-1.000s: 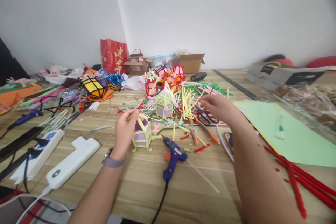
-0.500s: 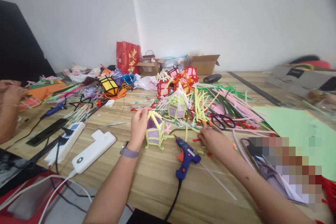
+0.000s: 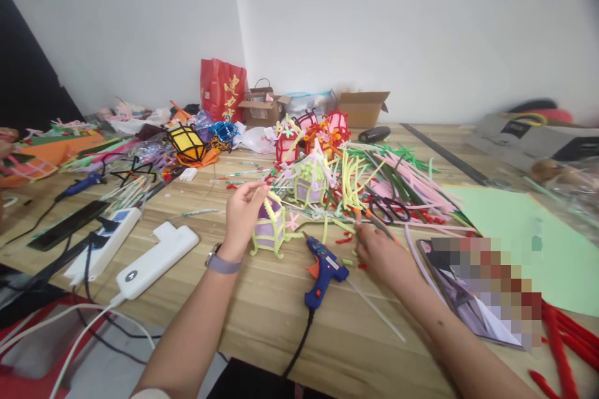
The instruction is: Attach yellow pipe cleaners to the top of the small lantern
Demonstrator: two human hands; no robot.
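Left hand: left hand (image 3: 241,215) pinches the top of the small lantern (image 3: 269,230), fingers closed on its yellow pipe-cleaner ridge; purple body and yellow frame stand upright on the table (image 3: 262,318), near centre.
Right hand: right hand (image 3: 381,249) lies low on the table right of the glue gun, fingers curled at short pipe-cleaner scraps (image 3: 347,250) and the orange-handled pliers (image 3: 374,224); cannot tell whether it grips anything.
Glue gun: blue glue gun (image 3: 322,268) sits propped between the two hands, nozzle pointing far-left toward the lantern's foot, cord running off the near edge.
Risk, burn: nozzle is just beside the lantern and near both hands; a careless sweep of either wrist could touch it.
Risk, crush: lantern frame looks soft; a tight pinch at the top may bend the ridge or tip it over.
Risk, snag: loose pipe-cleaner pile (image 3: 397,177) and scissors (image 3: 386,207) lie just far of the right hand; dragging one piece could pull others along or knock the second lantern (image 3: 309,184).
Risk, cord: cord hangs over the near edge under the arms; a tug could swing the gun.
Left side: power strip (image 3: 105,249) and white charger (image 3: 156,259), well apart from the hands.
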